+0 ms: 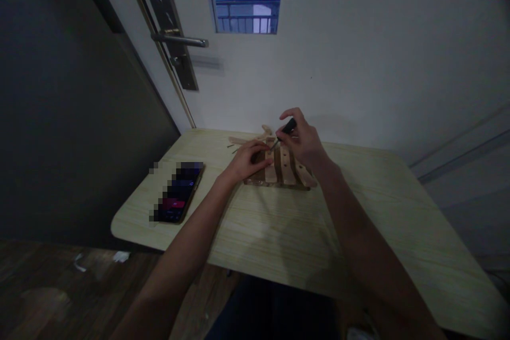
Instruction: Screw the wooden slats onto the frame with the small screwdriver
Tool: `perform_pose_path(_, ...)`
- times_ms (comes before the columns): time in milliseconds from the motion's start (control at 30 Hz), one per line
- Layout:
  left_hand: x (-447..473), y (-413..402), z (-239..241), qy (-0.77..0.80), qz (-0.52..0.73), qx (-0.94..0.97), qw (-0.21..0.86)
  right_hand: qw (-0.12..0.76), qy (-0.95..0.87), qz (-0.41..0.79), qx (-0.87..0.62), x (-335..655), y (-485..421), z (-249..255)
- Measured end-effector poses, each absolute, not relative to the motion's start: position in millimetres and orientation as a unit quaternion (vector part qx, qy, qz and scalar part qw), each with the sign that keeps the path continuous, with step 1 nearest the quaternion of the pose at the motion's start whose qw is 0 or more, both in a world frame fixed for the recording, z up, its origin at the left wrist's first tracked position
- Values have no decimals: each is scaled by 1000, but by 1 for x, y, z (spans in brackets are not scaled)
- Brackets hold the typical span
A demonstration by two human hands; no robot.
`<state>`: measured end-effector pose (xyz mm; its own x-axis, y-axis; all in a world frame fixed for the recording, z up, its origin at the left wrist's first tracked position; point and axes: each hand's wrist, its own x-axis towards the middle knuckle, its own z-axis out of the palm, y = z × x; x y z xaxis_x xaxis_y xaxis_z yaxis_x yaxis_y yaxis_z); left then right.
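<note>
My right hand grips a screwdriver by its black handle, with the shaft slanting down to the left. Its tip meets a pale wooden strip near the upper end; whether it sits in a screw is too small to tell. Around that strip, my left hand has thumb and fingers closed, close to the tip. The strip lies on a brown board, beside other pale curved wooden pieces with dark holes. Part of the board is hidden under both hands.
Behind the left hand lie a loose pale wooden piece and thin dark screws. A phone rests on the left of the table. A white door with a metal handle stands directly behind the table.
</note>
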<state>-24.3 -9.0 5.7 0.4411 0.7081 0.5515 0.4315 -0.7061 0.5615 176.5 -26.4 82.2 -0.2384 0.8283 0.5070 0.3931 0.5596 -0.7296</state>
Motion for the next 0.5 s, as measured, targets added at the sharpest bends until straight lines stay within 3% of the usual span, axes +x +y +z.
perform_pose_path(233,-27,-12,5,337,393,839,168,420,-785,236,-389,180,-25,81)
perform_pose_path(500,-27,-14,6,341,395,835,177,430,-785,229,-383,178,-25,79)
